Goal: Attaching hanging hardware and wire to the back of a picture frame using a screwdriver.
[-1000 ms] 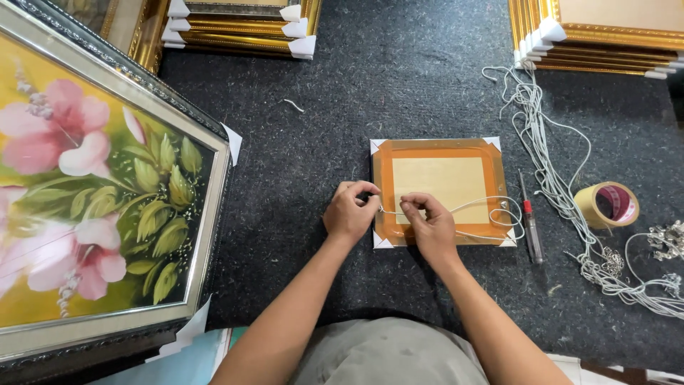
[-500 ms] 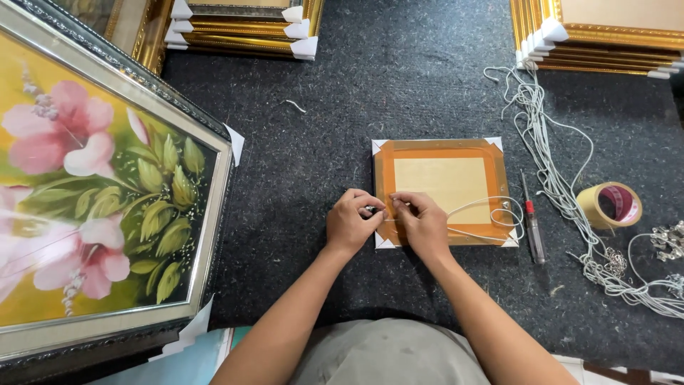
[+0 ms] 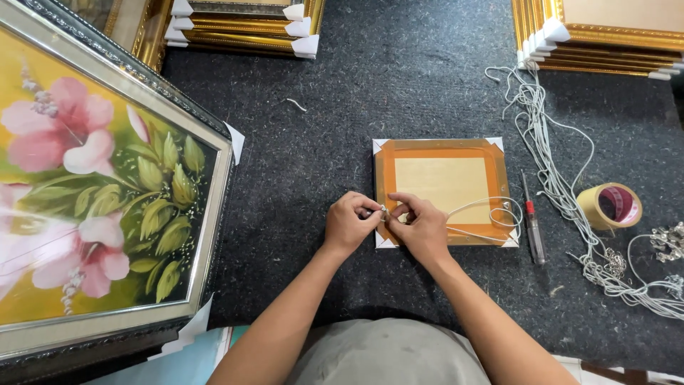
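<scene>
A small picture frame (image 3: 442,189) lies face down on the dark mat, its back edged with orange-brown tape and white corner guards. A white cord (image 3: 488,214) runs across its lower half to a loop at the right side. My left hand (image 3: 349,224) and my right hand (image 3: 420,224) meet at the frame's lower left edge. Both pinch the cord's end at a small metal fitting (image 3: 383,209) there.
A large framed flower painting (image 3: 92,192) fills the left. Stacks of gold frames (image 3: 242,21) (image 3: 605,36) stand at the back. To the right of the small frame lie a red-handled screwdriver (image 3: 533,228), a tape roll (image 3: 610,207) and a bundle of white cords (image 3: 570,185).
Both hands have shifted slightly left along the frame's lower edge to its left side, drawing the cord with them. The frame has stayed in place.
</scene>
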